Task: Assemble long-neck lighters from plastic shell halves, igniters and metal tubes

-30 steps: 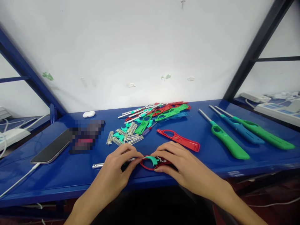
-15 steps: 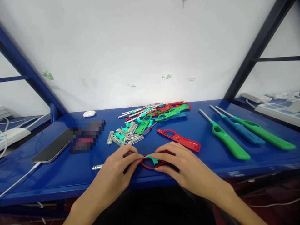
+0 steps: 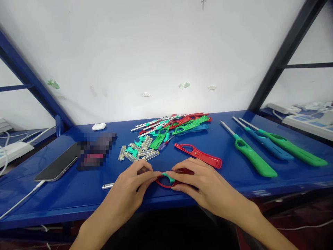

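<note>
Near the table's front edge, a red lighter casing half (image 3: 164, 186) with an oval loop lies between both hands. My left hand (image 3: 134, 182) is closed, thumb and fingertips pinching the loop's left end. A metal lighter tube (image 3: 108, 186) sticks out to the left from under that hand. My right hand (image 3: 196, 177) is closed over the casing's body, its fingertips at a green trigger (image 3: 170, 178) inside the loop. My palm and fingers hide most of the casing's body. Just beyond lies another red casing half (image 3: 209, 159), inner side up.
Clear fuel tanks (image 3: 147, 152) and green triggers lie heaped beyond my left hand, beside a purple-handled screwdriver (image 3: 162, 144). Behind them are coloured casing halves (image 3: 194, 123) and metal tubes. Assembled lighters (image 3: 256, 158) lie at right; a phone (image 3: 59, 163) and white earbud case (image 3: 99, 126) at left.
My left fingertips have shifted slightly right along the loop's top edge. The green trigger looks slightly lower and more tucked against the casing. Everything else stays in place.
</note>
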